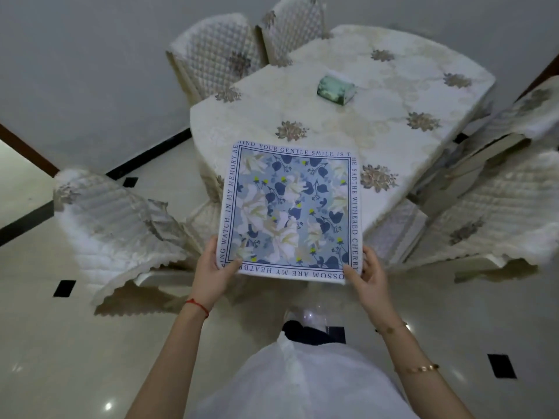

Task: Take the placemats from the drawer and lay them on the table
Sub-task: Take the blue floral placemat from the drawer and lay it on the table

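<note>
Blue floral placemat (290,207) at frame center, over near corner of table (378,95). Left hand (211,273) & right hand (367,272) each pinch a bottom corner, thumbs on top. Green box (335,89) upper center on table.

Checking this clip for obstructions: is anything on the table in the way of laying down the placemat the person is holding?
Nothing visible blocks it. The placemat is held over the table's near end, which looks bare; the only item, a small green box, sits toward the far end.
</note>
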`<state>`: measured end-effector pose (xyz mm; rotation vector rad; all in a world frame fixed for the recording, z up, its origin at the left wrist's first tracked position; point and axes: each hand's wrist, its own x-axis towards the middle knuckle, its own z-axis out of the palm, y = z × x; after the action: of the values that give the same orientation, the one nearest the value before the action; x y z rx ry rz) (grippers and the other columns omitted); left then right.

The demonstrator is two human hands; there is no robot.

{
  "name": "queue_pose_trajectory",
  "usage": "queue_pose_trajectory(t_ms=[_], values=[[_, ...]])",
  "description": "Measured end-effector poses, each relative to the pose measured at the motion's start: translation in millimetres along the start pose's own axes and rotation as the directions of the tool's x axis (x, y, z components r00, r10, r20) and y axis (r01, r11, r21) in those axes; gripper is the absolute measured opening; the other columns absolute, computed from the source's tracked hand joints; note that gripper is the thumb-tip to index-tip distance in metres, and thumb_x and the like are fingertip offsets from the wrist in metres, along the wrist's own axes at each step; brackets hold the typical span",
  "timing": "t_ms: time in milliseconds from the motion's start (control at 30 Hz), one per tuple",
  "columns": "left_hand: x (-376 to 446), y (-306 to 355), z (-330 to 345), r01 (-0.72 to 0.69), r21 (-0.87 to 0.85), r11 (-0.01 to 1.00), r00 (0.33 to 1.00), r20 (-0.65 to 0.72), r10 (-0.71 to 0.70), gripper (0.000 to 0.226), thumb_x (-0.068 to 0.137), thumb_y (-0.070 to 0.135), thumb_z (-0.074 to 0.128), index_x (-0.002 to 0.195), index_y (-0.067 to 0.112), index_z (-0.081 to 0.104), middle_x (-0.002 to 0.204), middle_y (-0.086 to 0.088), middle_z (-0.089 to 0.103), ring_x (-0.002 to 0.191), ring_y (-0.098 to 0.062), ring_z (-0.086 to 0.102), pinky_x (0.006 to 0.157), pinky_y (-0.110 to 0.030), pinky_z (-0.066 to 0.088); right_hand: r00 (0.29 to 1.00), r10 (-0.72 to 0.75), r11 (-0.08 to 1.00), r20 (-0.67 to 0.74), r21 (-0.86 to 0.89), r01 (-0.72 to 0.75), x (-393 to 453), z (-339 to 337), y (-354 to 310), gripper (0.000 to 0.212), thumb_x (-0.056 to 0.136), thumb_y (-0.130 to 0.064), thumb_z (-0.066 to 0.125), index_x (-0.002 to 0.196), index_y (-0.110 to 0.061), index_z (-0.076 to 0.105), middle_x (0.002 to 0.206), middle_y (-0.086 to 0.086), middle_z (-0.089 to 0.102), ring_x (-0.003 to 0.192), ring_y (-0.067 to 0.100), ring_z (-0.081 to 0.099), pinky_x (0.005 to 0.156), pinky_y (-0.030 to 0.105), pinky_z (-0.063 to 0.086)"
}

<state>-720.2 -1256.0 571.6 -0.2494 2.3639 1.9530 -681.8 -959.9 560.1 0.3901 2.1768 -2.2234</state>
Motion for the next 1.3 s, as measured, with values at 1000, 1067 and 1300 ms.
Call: queue_pose_trajectory(t_ms=[1000, 1067, 1300], values=[[478.3, -9.2, -58.7, 0.026, 0.299, 0.954, 0.866, 0.470, -0.171, 0.048, 0.083, -0.004, 0.066, 0.109, 0.035, 0.055, 0.112, -0.006, 0.067, 0.099, -0.021, 0.066, 0.084, -0.038, 0.055, 0.901, 0.226, 0.965, -0.369, -0.044, -0.260, 301.6, 201.1, 16.5, 0.039, 0.093, -0.002, 0.059, 0.127, -0.016, 0.046, 0.115, 0.003, 0.070, 0.105, 0.013, 0.068, 0.094, 0.037, 0.055], [492.9, -13.8, -63.9, 0.023, 0.327, 0.945, 0.842, 0.503, -0.194, 0.051, 0.083, -0.005, 0.065, 0.107, 0.038, 0.055, 0.112, -0.003, 0.067, 0.098, -0.018, 0.066, 0.084, -0.037, 0.055, 0.889, 0.252, 0.956, -0.383, -0.042, -0.290, 302.7, 212.9, 21.9, 0.041, 0.092, -0.005, 0.060, 0.128, -0.016, 0.045, 0.116, 0.002, 0.070, 0.105, 0.012, 0.068, 0.093, 0.035, 0.055], [512.7, -28.2, -75.1, 0.032, 0.344, 0.939, 0.800, 0.554, -0.230, 0.049, 0.083, -0.005, 0.065, 0.106, 0.037, 0.055, 0.106, 0.007, 0.067, 0.086, 0.001, 0.067, 0.073, -0.023, 0.055, 0.846, 0.283, 0.934, -0.452, -0.070, -0.350, 295.6, 240.1, 33.9, 0.041, 0.091, -0.008, 0.063, 0.126, -0.019, 0.045, 0.113, 0.000, 0.071, 0.101, 0.007, 0.069, 0.087, 0.030, 0.057]])
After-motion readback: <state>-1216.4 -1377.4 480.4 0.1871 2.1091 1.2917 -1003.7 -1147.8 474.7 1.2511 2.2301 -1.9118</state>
